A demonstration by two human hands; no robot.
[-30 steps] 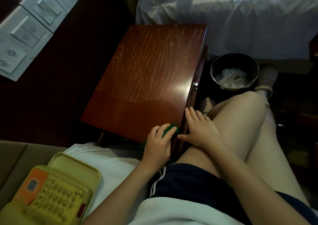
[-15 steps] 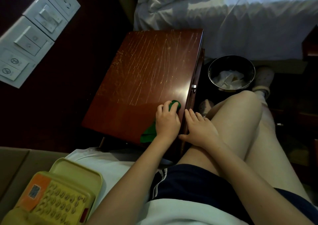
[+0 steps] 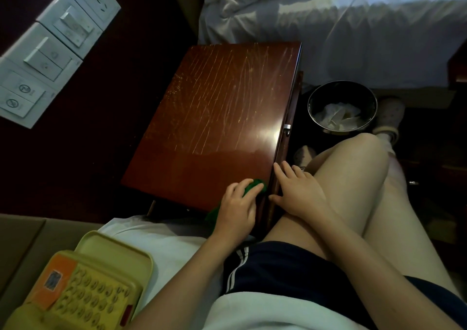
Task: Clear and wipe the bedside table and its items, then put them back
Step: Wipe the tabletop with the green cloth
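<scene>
The green cloth sits bunched on the counter's near right corner, under the left hand, whose fingers curl over it. The streaked top runs far and left from there. The right hand lies flat against the counter's right edge. A yellow phone waits near left, and a bin stands to the right.

Glossy, scratched red-brown wood on the bedside table — shiny metal bin, soft green cloth.
</scene>
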